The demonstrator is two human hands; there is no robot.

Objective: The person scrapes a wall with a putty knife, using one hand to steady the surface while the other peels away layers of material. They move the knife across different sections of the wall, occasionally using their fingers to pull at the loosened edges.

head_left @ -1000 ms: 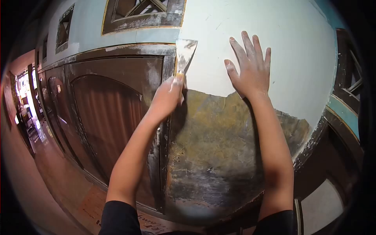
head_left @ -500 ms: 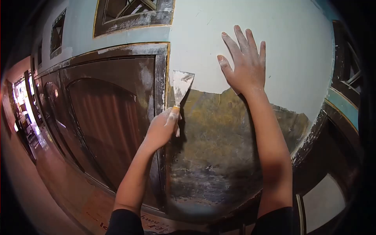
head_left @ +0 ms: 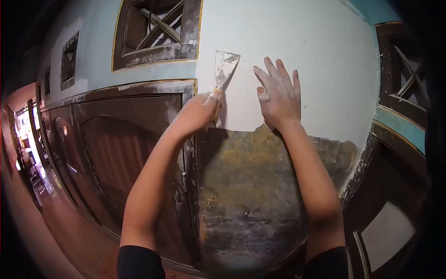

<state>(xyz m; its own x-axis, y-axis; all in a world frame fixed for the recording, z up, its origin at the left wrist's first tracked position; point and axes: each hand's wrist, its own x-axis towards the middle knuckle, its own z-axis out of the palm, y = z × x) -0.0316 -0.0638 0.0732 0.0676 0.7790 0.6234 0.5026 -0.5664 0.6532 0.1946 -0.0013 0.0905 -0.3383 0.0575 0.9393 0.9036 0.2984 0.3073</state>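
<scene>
My left hand (head_left: 200,110) is closed around the handle of a putty knife (head_left: 226,65), its thumb along the handle. The wide metal blade points up, smeared with white, against or just in front of the pale wall (head_left: 325,56). To the right, my right hand (head_left: 280,100) rests on the pale surface with fingers spread and whitish dust on the skin. Below both hands lies a bare, brownish-green wall patch (head_left: 253,172) with a ragged upper edge.
A dark wooden door (head_left: 125,158) with a scuffed frame stands left. Above it is a latticed vent (head_left: 158,28). Another vent (head_left: 409,76) and dark woodwork are at right. A reddish floor (head_left: 69,218) runs toward a bright opening at far left.
My left hand and the putty knife have moved up the wall, above the bare patch's edge. My right hand sits slightly further left, its fingers less spread. The view has tilted upward.
</scene>
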